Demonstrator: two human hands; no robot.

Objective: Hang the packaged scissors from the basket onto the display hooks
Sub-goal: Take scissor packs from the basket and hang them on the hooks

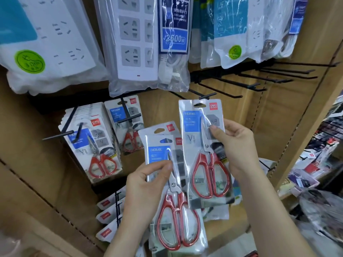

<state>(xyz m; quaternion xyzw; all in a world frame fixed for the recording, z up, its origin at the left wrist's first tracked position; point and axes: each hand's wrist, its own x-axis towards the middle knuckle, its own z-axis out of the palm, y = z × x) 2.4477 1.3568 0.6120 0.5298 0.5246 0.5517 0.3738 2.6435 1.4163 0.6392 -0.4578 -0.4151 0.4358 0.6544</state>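
The row of bare display hooks (254,86) juts out at the far right, while my left hand (146,184) pinches the spare packs (172,210) lower and further left. My right hand (235,145), the nearer one to that row, pinches one scissors pack (202,145) at mid-height, thumb in front. It stands upright, so its hang hole (199,104) lies straight above my grip, just under the nearest hook tip (207,95).

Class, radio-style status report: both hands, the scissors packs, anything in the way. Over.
Left hand pinches stacked scissors packs. Right hand pinches single pack, hang hole just below empty hook. Power strip bag hangs close above-left.
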